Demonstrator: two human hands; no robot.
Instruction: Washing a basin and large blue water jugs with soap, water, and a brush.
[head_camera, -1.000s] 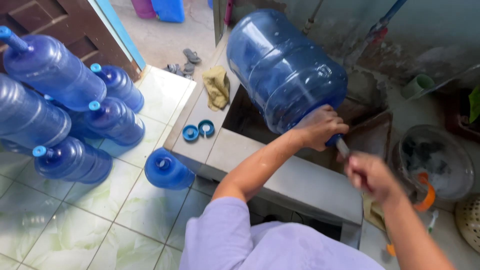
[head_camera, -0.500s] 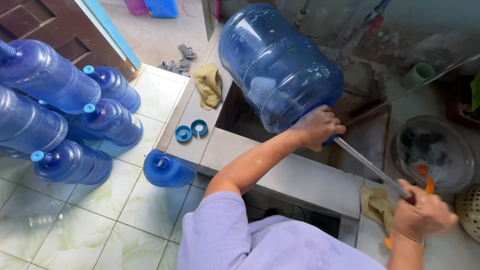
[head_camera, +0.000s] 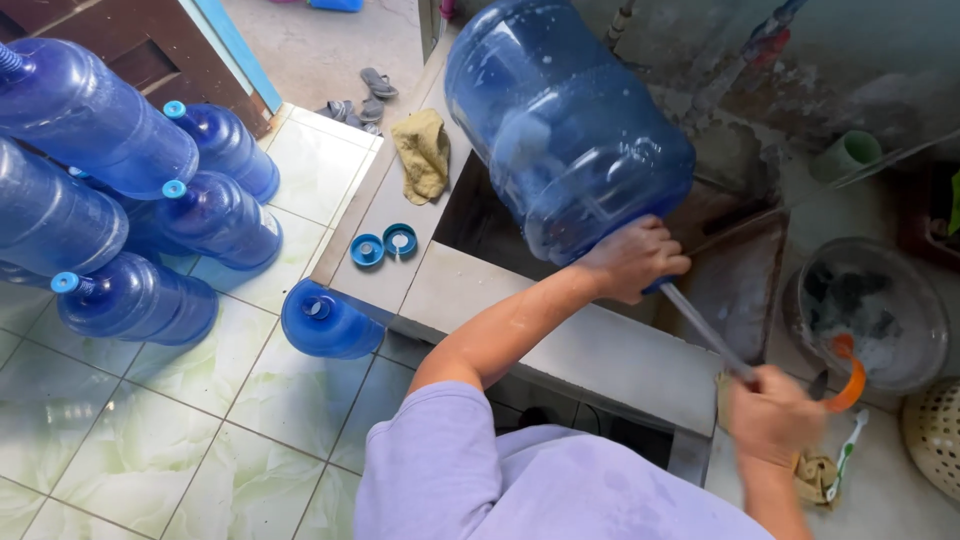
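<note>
A big blue water jug (head_camera: 560, 130) is tipped over the concrete sink basin (head_camera: 480, 235), its mouth pointing down to the right. My left hand (head_camera: 630, 258) grips the jug at its neck. A thin grey rod (head_camera: 700, 330) runs out of the jug's mouth to my right hand (head_camera: 770, 415), which is closed around its outer end above the counter. The end of the rod inside the jug is hidden.
Several capped blue jugs (head_camera: 120, 200) lie stacked on the tiled floor at left, and one open jug (head_camera: 325, 322) stands by the ledge. Two blue caps (head_camera: 385, 245) and a yellow cloth (head_camera: 423, 150) lie on the ledge. A glass bowl (head_camera: 865, 310), toothbrush (head_camera: 845, 455) and basket (head_camera: 935, 430) sit at right.
My right hand drew the rod out of the jug toward the lower right, then slid partway back in. My left hand kept its grip on the jug's neck.
</note>
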